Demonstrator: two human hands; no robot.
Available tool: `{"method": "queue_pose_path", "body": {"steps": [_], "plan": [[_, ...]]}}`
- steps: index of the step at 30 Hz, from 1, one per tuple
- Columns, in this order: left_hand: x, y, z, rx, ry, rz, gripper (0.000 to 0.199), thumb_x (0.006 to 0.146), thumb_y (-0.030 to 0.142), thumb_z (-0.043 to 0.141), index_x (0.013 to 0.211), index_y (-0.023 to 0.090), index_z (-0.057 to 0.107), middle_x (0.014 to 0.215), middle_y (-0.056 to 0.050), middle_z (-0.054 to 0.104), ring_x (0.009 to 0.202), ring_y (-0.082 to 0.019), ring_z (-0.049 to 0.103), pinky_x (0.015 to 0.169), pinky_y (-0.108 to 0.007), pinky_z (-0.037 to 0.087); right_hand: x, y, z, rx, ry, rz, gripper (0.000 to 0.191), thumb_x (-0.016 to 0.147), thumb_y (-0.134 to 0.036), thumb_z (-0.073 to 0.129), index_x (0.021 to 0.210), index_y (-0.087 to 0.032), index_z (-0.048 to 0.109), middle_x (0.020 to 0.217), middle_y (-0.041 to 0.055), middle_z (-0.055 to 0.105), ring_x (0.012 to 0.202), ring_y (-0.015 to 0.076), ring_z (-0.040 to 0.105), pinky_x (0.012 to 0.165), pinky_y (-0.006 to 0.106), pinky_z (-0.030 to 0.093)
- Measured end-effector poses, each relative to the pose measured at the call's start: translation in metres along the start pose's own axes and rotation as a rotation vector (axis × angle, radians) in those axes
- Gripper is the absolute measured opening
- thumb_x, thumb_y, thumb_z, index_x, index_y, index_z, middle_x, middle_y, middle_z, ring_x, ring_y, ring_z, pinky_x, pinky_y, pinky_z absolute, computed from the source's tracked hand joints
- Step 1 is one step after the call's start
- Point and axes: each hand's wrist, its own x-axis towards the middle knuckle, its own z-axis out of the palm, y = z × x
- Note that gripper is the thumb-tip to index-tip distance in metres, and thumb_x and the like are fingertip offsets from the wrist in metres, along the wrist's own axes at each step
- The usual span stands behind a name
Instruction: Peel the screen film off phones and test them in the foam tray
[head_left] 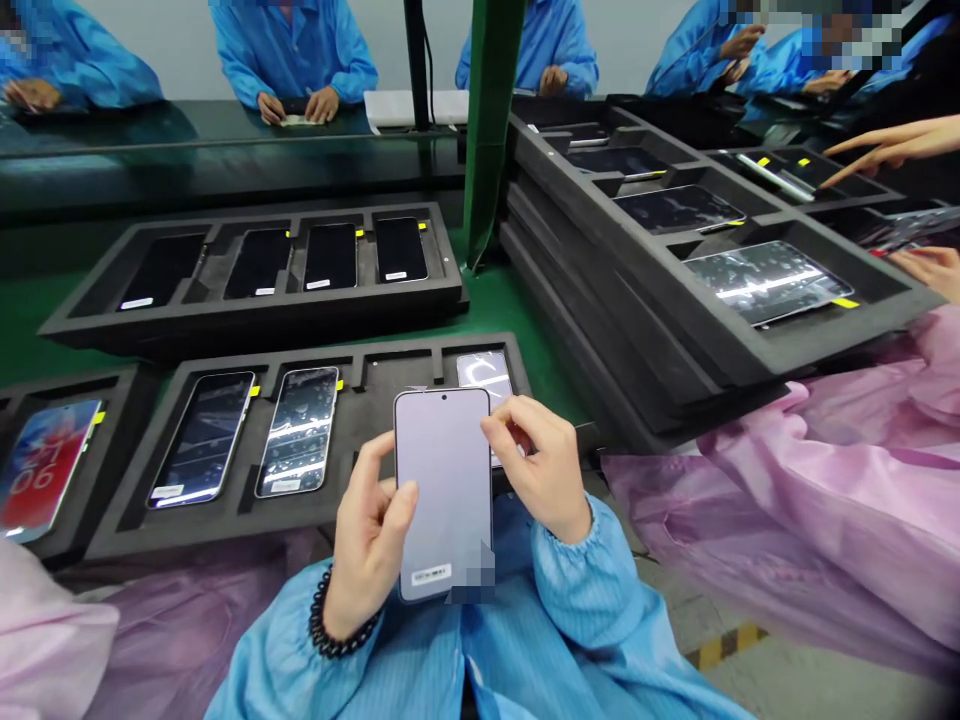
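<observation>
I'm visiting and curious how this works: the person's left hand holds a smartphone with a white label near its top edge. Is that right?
Not quite: the left hand does hold a smartphone, but the head view shows the white label near its bottom edge, at the end away from the camera hole.

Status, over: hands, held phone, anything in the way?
Left hand holding phone at left side; right hand curled at its upper right edge. Screen side showing, label near bottom. Nothing visibly blocking; foam tray beyond.
</observation>
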Motion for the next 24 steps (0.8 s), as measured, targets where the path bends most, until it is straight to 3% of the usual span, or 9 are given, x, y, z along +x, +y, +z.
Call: {"method": "queue_pose_path", "body": {"steps": [5, 8, 10, 24], "plan": [[-0.008, -0.005, 0.005, -0.086, 0.036, 0.088, 0.051, 0.089, 0.055, 0.058, 0.124, 0.019, 0.052, 0.046, 0.009, 0.05, 0.035, -0.008, 0.038, 0.037, -0.02, 0.025, -0.007, -0.002, -0.005, -0.104, 0.101, -0.358, 0.031, 0.103, -0.023, 0.055, 0.072, -0.02, 0.054, 0.06, -0.0026, 0.053, 0.057, 0.0117, 0.043, 0.057, 0.028, 0.037], [-0.009, -0.007, 0.004, -0.134, 0.061, 0.103, 0.049, 0.088, 0.05, 0.063, 0.123, 0.018, 0.056, 0.047, 0.008, 0.052, 0.036, -0.008, 0.041, 0.037, -0.018, 0.029, -0.012, -0.005, -0.006, -0.007, 0.099, -0.588, 0.031, 0.105, -0.029, 0.051, 0.076, -0.02, 0.057, 0.059, -0.0014, 0.058, 0.054, 0.0118, 0.046, 0.051, 0.028, 0.037], [-0.011, -0.007, 0.003, -0.182, 0.094, 0.102, 0.048, 0.087, 0.049, 0.064, 0.124, 0.018, 0.058, 0.048, 0.008, 0.053, 0.036, -0.008, 0.042, 0.037, -0.018, 0.032, -0.016, -0.008, -0.006, 0.059, 0.11, -0.66, 0.033, 0.105, -0.031, 0.05, 0.075, -0.02, 0.058, 0.056, -0.0019, 0.057, 0.051, 0.0113, 0.045, 0.046, 0.028, 0.036], [-0.028, -0.001, 0.003, -0.277, 0.021, -0.012, 0.05, 0.088, 0.052, 0.062, 0.128, 0.024, 0.056, 0.05, 0.006, 0.053, 0.04, -0.009, 0.039, 0.039, -0.018, 0.032, -0.023, -0.014, -0.006, 0.17, 0.151, -0.636, 0.039, 0.105, -0.033, 0.051, 0.069, -0.02, 0.057, 0.053, -0.0023, 0.053, 0.048, 0.0109, 0.041, 0.043, 0.027, 0.032]]}}
